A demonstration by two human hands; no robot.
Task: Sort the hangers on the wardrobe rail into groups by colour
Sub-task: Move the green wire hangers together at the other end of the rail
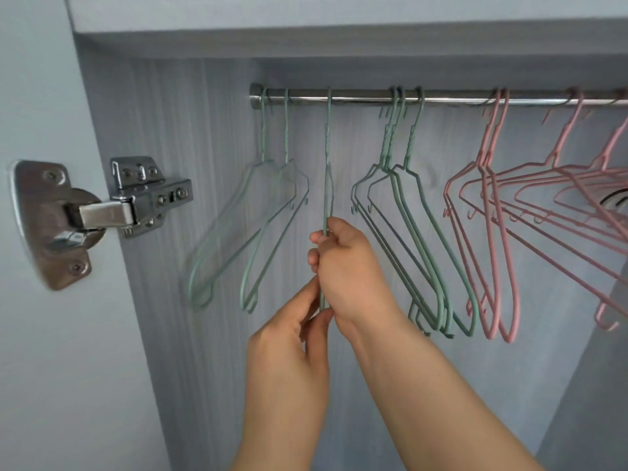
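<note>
On rail (339, 95), both hands gripping edge-on green hanger (327, 185), lower part hidden

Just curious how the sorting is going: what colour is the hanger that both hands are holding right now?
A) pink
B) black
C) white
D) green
D: the right hand and the left hand both grip a green hanger, seen edge-on, hooked on the rail between other green ones, while the pink hangers hang untouched further right.
</note>
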